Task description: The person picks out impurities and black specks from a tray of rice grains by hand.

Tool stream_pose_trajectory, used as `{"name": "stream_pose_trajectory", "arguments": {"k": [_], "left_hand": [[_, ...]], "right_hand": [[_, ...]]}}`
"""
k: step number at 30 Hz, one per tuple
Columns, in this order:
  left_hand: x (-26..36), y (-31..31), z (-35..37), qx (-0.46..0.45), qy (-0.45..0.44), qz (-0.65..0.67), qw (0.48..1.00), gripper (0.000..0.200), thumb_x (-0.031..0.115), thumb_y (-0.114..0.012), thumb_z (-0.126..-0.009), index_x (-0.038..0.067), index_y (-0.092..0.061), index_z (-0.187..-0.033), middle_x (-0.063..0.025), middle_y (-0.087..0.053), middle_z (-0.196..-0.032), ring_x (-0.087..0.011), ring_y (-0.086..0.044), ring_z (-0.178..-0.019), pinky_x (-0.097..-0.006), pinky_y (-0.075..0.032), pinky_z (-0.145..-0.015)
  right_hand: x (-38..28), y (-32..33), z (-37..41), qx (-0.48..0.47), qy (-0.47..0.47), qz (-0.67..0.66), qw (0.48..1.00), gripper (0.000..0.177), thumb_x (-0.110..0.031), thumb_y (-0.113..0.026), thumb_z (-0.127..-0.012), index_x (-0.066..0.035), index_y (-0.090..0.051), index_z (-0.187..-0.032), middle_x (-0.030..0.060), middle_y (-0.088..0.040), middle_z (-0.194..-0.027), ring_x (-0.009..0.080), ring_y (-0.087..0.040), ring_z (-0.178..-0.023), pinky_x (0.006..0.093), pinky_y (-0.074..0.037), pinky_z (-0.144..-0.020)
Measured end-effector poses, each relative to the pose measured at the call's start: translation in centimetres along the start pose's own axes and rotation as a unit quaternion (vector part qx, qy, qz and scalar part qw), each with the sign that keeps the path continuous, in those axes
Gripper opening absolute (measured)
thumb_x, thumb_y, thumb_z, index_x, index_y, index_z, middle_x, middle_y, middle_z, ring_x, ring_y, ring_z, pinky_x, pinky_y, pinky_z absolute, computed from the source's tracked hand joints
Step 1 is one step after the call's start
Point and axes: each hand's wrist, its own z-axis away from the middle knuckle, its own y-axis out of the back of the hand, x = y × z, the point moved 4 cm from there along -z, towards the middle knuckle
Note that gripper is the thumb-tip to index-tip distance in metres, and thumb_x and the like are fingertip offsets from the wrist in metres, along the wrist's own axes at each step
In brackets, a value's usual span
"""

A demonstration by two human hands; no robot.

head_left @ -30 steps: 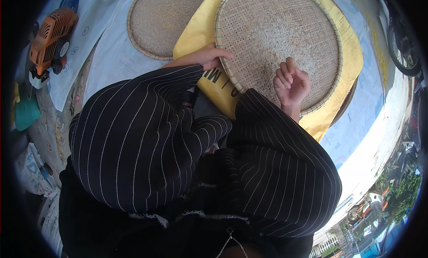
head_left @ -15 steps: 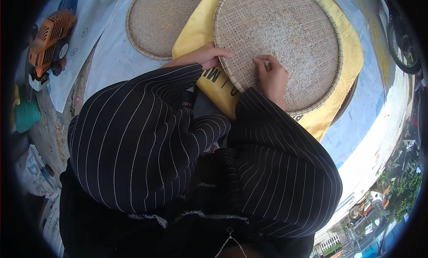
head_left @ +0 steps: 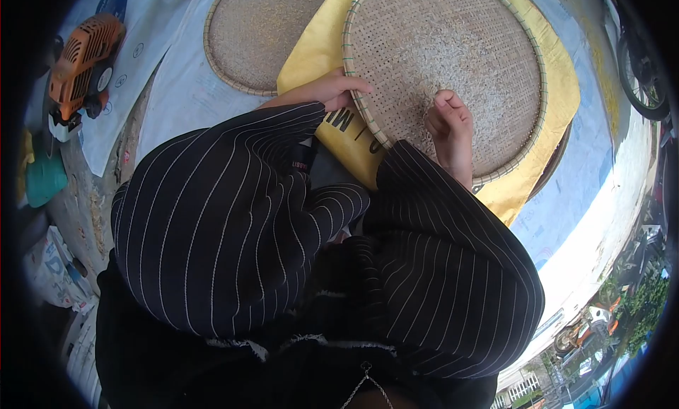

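- yellow sack, and on top of it the round woven tray, right in front of the person, pale grain spread across its middle and right
- left hand clamped on the near-left rim, thumb over the top, same spot as half a second ago: the tray looks well steadied
- and here's the change! the right hand has swung rightwards, off the bare weave where its fingertips were pointing, and now turns back above the near edge of the grain
- fingers curled in, thumb close to the index; whether a grain is pinched there, or the hand brushes the spread, cannot tell
- what it means: the picking-like movement seems in full flow, the grain looking barely disturbed
- second woven tray up on the left, on the blue sheet, neither hand on it
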Motion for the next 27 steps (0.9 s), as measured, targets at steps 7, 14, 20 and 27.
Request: {"name": "stream_pose_trajectory", "arguments": {"k": [7, 14, 20, 27], "left_hand": [[0.3, -0.5, 0.2, -0.02, 0.03, 0.011, 0.999, 0.068, 0.0, -0.058, -0.079, 0.0, -0.022, -0.137, -0.0177, -0.04, -0.133, -0.0293, -0.042, -0.121, -0.0436, -0.036, -0.101], [0.3, -0.6, 0.1, -0.014, -0.001, 0.016, 1.0, 0.06, 0.0, -0.056, -0.08, -0.001, -0.028, -0.133, -0.0176, -0.044, -0.127, -0.0285, -0.05, -0.113, -0.0428, -0.045, -0.091], [0.3, -0.4, 0.2, -0.014, 0.013, 0.005, 1.0, 0.062, 0.001, -0.055, -0.081, -0.003, -0.024, -0.135, -0.02, -0.044, -0.129, -0.0296, -0.048, -0.116, -0.0427, -0.04, -0.098], [0.3, -0.3, 0.2, -0.013, 0.008, 0.007, 1.0, 0.057, 0.001, -0.055, -0.081, -0.002, -0.029, -0.132, -0.0181, -0.045, -0.126, -0.0289, -0.049, -0.114, -0.0426, -0.045, -0.091]], "right_hand": [[-1.0, -0.7, 0.5, -0.218, -0.05, -0.529, 0.818, 0.017, -0.02, -0.042, -0.082, -0.004, -0.045, -0.075, -0.0006, -0.035, -0.059, 0.0077, -0.03, -0.047, 0.0203, -0.024, -0.042], [1.0, -0.8, 0.0, 0.002, -0.051, -0.039, 0.998, 0.014, -0.013, -0.057, -0.082, 0.0, -0.062, -0.083, -0.0007, -0.05, -0.062, 0.0041, -0.04, -0.048, 0.018, -0.028, -0.043], [0.5, -2.5, 0.0, 0.048, 0.029, 0.331, 0.942, 0.012, -0.014, -0.068, -0.076, -0.002, -0.067, -0.081, 0.0038, -0.058, -0.063, 0.0085, -0.05, -0.055, 0.0239, -0.04, -0.05], [0.7, -3.2, 0.0, 0.096, 0.129, 0.384, 0.909, 0.015, -0.015, -0.071, -0.075, -0.002, -0.066, -0.082, 0.0042, -0.06, -0.063, 0.0127, -0.053, -0.055, 0.0261, -0.043, -0.053]]}}
